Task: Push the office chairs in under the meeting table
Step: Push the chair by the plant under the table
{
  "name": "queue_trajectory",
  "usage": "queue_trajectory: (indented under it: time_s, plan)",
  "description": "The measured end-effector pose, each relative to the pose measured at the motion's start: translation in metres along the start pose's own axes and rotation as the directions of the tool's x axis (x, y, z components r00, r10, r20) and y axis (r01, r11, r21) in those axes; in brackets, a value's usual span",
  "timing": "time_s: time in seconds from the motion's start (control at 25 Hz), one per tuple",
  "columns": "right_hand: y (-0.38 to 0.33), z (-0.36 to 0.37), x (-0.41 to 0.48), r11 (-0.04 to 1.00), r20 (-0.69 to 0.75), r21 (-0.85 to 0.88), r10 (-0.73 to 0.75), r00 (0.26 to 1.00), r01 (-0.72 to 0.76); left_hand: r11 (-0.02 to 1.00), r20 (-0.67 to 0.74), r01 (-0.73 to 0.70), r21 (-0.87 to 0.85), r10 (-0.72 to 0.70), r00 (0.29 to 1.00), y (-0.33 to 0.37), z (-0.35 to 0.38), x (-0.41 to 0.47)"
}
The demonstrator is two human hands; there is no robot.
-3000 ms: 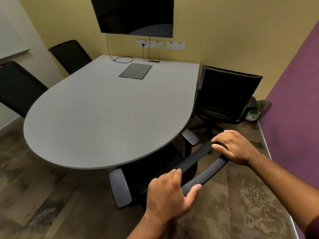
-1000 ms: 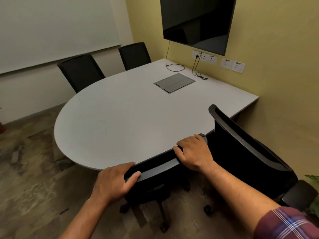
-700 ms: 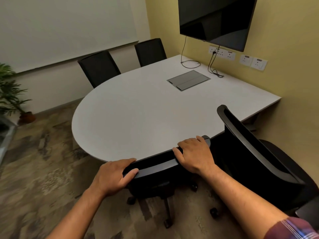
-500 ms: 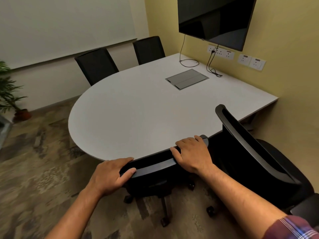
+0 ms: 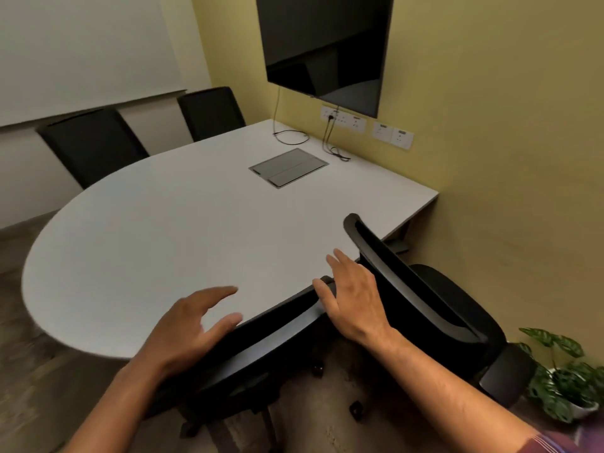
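Head-camera view showed both hands low in the middle of the frame, fingers spread and gripping nothing. The left hand (image 5: 192, 325) hung open just above the top rail of the near chair (image 5: 261, 348), its fingers reaching over the table edge; whether the palm touched the rail could not be told. The right hand (image 5: 354, 299) was open too, thumb close against the right end of that same rail, fingers pointing up-frame over the tabletop. That near chair stood tucked against the curved edge of the grey meeting table (image 5: 183, 230), its backrest top level with the rim and its castors showing below on the floor. Just right of the right hand, a second chair (image 5: 421, 295) stood turned at an angle, not tucked under. Across the table, at the upper left of the frame, two more chairs (image 5: 94, 142) sat against the far edge. A cable hatch (image 5: 289, 167) lay in the tabletop, a dark wall screen (image 5: 327, 47) hung above, and a potted plant (image 5: 565, 384) stood at the lower right.
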State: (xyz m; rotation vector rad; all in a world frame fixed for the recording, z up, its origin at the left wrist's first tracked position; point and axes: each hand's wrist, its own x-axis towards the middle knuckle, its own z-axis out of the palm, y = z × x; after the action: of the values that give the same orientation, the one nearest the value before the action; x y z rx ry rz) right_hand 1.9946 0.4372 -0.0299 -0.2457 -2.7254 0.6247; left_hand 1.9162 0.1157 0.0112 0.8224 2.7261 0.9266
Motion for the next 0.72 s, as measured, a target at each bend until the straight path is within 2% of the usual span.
queue_trajectory:
  time_s: [0.16, 0.36, 0.56, 0.72]
  plan:
    - [0.043, -0.025, 0.001, 0.978, -0.111, -0.125, 0.153, 0.982, -0.166, 0.972, 0.078, -0.234, 0.024, 0.232, 0.970, 0.044, 0.037, 0.094]
    - [0.083, -0.038, -0.008, 0.864, -0.108, -0.275, 0.409, 0.906, -0.422, 0.875, 0.214, -0.479, 0.071, 0.456, 0.864, 0.110, 0.091, 0.186]
    - [0.100, -0.037, -0.020, 0.670, -0.043, -0.453, 0.643, 0.765, -0.588, 0.765, 0.357, -0.601, 0.233, 0.507, 0.784, 0.159, 0.145, 0.256]
    - [0.100, -0.036, -0.027, 0.601, -0.088, -0.523, 0.667, 0.740, -0.604, 0.669, 0.548, -0.663, 0.335, 0.434, 0.715, 0.173, 0.183, 0.289]
